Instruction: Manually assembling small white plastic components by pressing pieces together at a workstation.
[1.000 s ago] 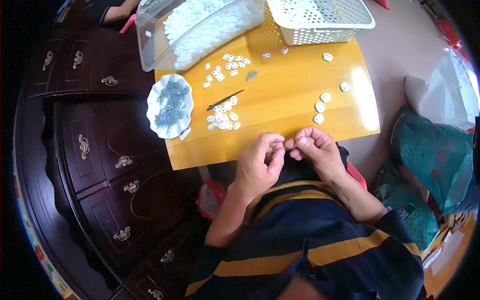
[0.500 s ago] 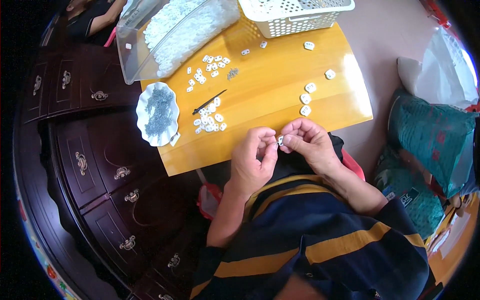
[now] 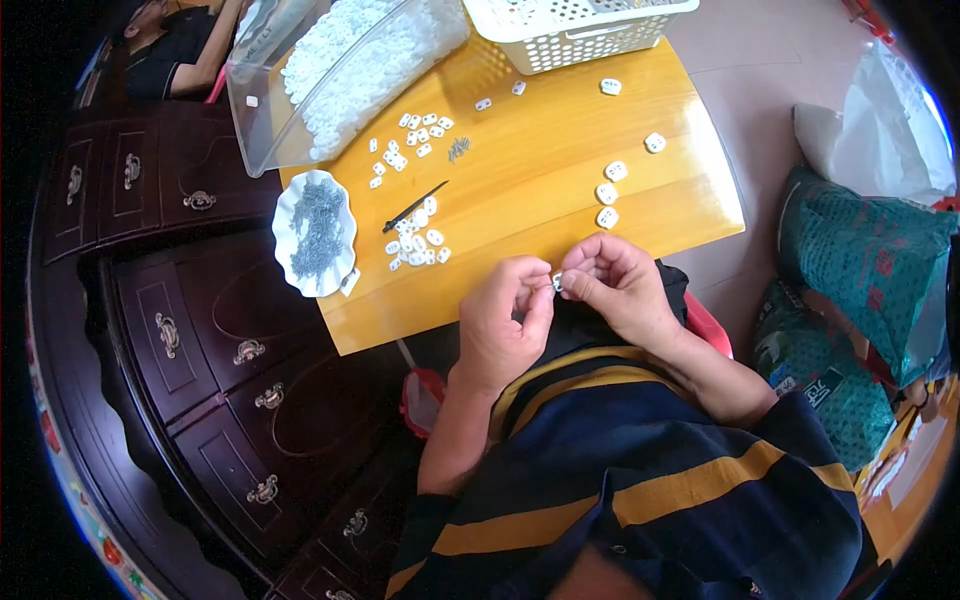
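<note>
Above the near edge of the table, my two hands meet at the fingertips. My right hand (image 3: 620, 292) pinches a small white plastic piece (image 3: 558, 282) between thumb and forefinger. My left hand (image 3: 507, 322) is closed in a pinch against the piece's left side; what its fingertips hold is too small to make out. Left of them lie a heap of small white plastic pieces (image 3: 416, 246) and a thin black tool (image 3: 418, 205). A white scalloped dish (image 3: 283, 238) contains many small grey metal parts (image 3: 318, 228).
Farther back are more white pieces (image 3: 395, 158), a little pile of metal pins (image 3: 459, 149), a clear bin (image 3: 262, 140) of white parts and a white basket (image 3: 560, 52). Several rounded white pieces (image 3: 606, 194) sit at right. Dark drawers (image 3: 170, 200) flank the left; another person (image 3: 175, 55) is beyond.
The white piece has shifted slightly left, closer against my left fingertips. Both hands keep their pinch. The view has tilted a little, and more of the other person shows at upper left.
</note>
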`<state>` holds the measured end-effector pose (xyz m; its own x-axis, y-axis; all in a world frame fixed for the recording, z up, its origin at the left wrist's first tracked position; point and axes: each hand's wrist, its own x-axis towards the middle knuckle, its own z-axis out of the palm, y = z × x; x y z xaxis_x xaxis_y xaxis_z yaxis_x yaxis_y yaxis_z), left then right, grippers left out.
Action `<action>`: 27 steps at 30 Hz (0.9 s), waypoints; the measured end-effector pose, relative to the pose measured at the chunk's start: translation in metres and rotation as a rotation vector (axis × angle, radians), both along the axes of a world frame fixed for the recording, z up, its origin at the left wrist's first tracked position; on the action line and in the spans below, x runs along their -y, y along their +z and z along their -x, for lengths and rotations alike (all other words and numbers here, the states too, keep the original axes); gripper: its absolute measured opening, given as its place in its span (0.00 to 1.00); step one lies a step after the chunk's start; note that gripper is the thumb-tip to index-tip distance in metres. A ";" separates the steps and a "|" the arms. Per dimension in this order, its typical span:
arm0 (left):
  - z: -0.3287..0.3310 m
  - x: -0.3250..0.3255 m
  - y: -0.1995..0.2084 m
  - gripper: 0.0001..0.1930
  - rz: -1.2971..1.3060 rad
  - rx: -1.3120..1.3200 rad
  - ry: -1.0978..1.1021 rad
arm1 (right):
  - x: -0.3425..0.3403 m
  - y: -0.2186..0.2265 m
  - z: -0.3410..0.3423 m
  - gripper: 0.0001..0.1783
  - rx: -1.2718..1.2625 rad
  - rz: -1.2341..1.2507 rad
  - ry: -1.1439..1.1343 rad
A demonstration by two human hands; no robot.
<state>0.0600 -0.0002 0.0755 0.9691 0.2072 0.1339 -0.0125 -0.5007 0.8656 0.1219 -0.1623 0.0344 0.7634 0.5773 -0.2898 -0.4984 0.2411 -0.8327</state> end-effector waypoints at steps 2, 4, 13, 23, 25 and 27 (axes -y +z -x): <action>0.000 0.001 0.001 0.11 -0.001 -0.006 0.002 | 0.000 0.001 0.002 0.07 0.045 0.044 0.000; 0.000 0.001 0.000 0.11 -0.002 -0.011 0.004 | 0.001 0.000 0.003 0.07 0.120 0.114 -0.002; 0.001 0.001 0.004 0.16 -0.045 -0.043 -0.012 | -0.003 -0.003 0.004 0.07 0.054 0.079 -0.012; 0.027 -0.081 -0.012 0.12 -0.214 -0.068 0.356 | 0.001 0.002 -0.003 0.09 -0.052 -0.031 -0.028; 0.032 -0.096 -0.012 0.12 -0.280 -0.052 0.398 | 0.000 0.002 -0.003 0.08 -0.040 -0.018 -0.012; 0.032 -0.103 -0.012 0.12 -0.379 -0.095 0.413 | -0.001 0.002 -0.003 0.07 -0.041 0.000 0.025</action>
